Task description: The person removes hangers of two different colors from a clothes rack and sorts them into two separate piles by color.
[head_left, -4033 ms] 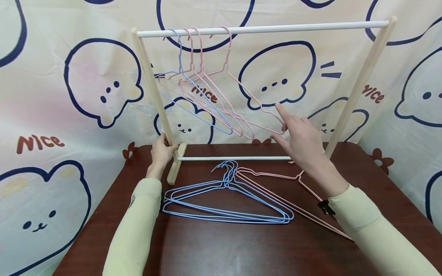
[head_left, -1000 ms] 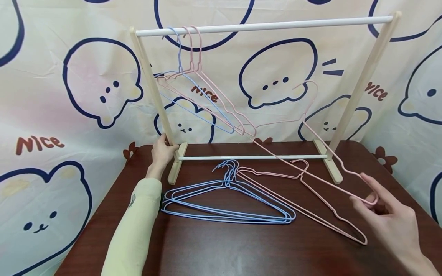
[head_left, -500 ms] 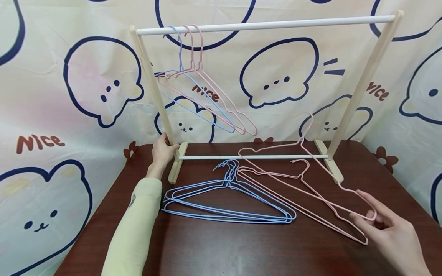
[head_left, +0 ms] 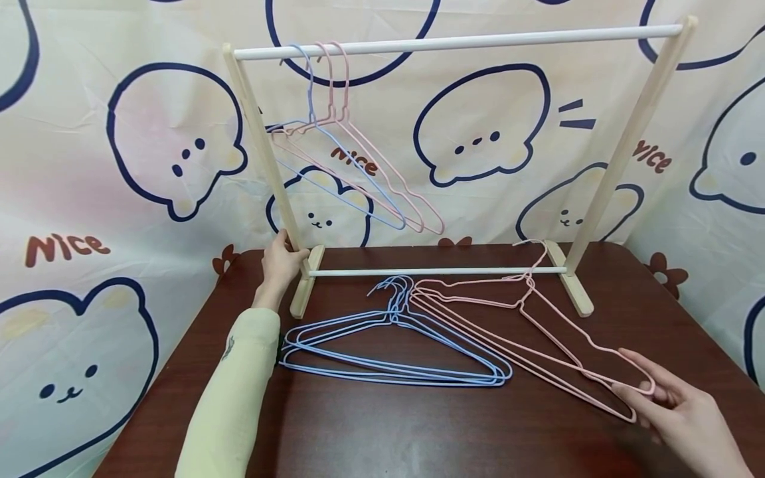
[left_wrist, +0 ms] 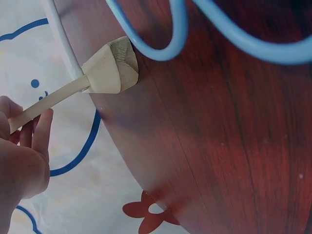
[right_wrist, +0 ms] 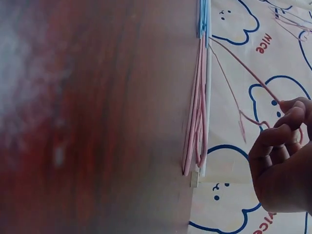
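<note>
My left hand (head_left: 281,262) grips the left post of a wooden rack (head_left: 255,133) just above its foot, as the left wrist view also shows. Thumb and fingers of my right hand (head_left: 687,411) pinch one corner of a pink clothes hanger (head_left: 529,281). That hanger slants low over other pink hangers (head_left: 633,417) lying on the table, its hook toward the rack's lower bar. Beside them lies a bunch of blue hangers (head_left: 394,382), hooks pointing to the back left. From the left end of the rack's white top rail (head_left: 478,43) hang a blue hanger (head_left: 310,93) and two pink ones (head_left: 346,86).
The rack stands at the back of the dark brown table (head_left: 358,431), with a right foot (head_left: 570,282) and a white lower bar (head_left: 358,273). A patterned cloth (head_left: 478,219) hangs close behind it.
Four seconds ago the pink hanger hung on the top rail, my right hand at its corner. It has come off to the right and down toward the table. My left hand keeps its place.
</note>
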The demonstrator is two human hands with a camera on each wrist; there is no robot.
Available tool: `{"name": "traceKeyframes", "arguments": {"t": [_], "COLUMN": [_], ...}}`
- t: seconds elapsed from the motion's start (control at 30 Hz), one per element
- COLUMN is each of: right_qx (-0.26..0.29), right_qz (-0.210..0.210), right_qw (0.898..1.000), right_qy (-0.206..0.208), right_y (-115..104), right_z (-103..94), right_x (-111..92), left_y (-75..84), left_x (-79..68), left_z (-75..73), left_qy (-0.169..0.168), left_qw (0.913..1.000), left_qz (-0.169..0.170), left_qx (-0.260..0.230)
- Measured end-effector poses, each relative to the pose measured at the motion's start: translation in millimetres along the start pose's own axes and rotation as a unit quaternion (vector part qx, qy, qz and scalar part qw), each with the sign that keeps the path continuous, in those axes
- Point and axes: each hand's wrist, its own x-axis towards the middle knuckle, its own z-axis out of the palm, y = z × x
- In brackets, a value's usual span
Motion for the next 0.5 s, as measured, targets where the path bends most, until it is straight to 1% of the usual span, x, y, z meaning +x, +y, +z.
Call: {"name": "traceKeyframes", "arguments": {"t": [0.1,0.13,0.2,0.3,0.37,0.43,0.5], "right_qx": [-0.010,-0.021,-0.047,-0.090,-0.109,-0.113,-0.114], "right_qz": [0.010,0.017,0.043,0.087,0.106,0.112,0.104], "right_qw": [1.000,0.999,0.997,0.987,0.980,0.975,0.973], "right_qy": [-0.012,-0.018,-0.045,-0.098,-0.132,-0.157,-0.171], "right_y": [4.3,5.8,8.5,11.9,14.1,16.0,17.8], "right_z": [-1.2,-2.0,-4.4,-9.7,-12.7,-14.6,-15.2], "right_x": [0.7,1.5,4.2,8.9,11.3,12.8,13.9], "left_y": [-0.3,-0.4,-0.7,-0.3,0.5,1.0,1.0], "left_x": [0.5,0.6,0.9,0.7,0.2,-0.1,0.0], "left_z": [0.8,0.8,0.9,0.5,0.2,0.0,-0.1], "left_qy": [0.001,0.001,0.001,0.001,0.000,0.000,0.001], "left_qw": [1.0000,1.0000,1.0000,1.0000,1.0000,1.0000,1.0000], "left_qz": [-0.002,-0.002,-0.004,-0.005,-0.004,-0.004,-0.004], "left_qx": [0.003,0.004,0.005,0.003,0.002,0.001,0.002]}}
